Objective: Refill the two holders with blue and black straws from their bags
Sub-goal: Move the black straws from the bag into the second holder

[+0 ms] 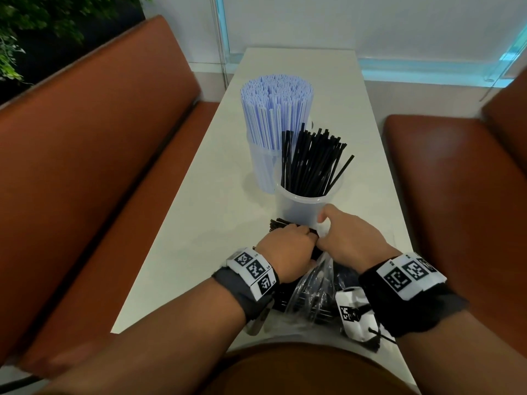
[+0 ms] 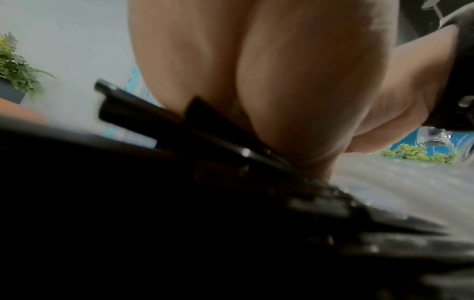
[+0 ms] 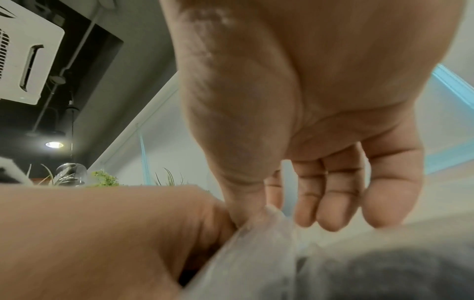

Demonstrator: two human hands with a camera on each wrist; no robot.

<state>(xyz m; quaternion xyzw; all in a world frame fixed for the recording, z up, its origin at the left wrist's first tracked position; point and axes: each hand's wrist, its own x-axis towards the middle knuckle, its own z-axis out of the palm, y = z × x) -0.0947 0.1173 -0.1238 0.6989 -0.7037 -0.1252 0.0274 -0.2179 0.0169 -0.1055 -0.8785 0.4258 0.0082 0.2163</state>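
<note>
Two clear holders stand on the white table (image 1: 199, 212). The far holder (image 1: 263, 166) is packed with blue straws (image 1: 276, 109). The near holder (image 1: 305, 206) has a loose bunch of black straws (image 1: 310, 161). Just in front of it my left hand (image 1: 285, 249) grips a bundle of black straws (image 1: 281, 223), whose ends stick out past the fingers (image 2: 143, 113). My right hand (image 1: 348, 238) pinches the mouth of the clear plastic bag (image 1: 316, 283) between thumb and forefinger (image 3: 246, 213); the other fingers hang loose. The bag lies under both wrists with dark straws inside.
Brown padded benches flank the narrow table, one on the left (image 1: 85, 166) and one on the right (image 1: 456, 195). A glass wall (image 1: 370, 38) closes the far end. Green plants (image 1: 34, 21) stand at the upper left.
</note>
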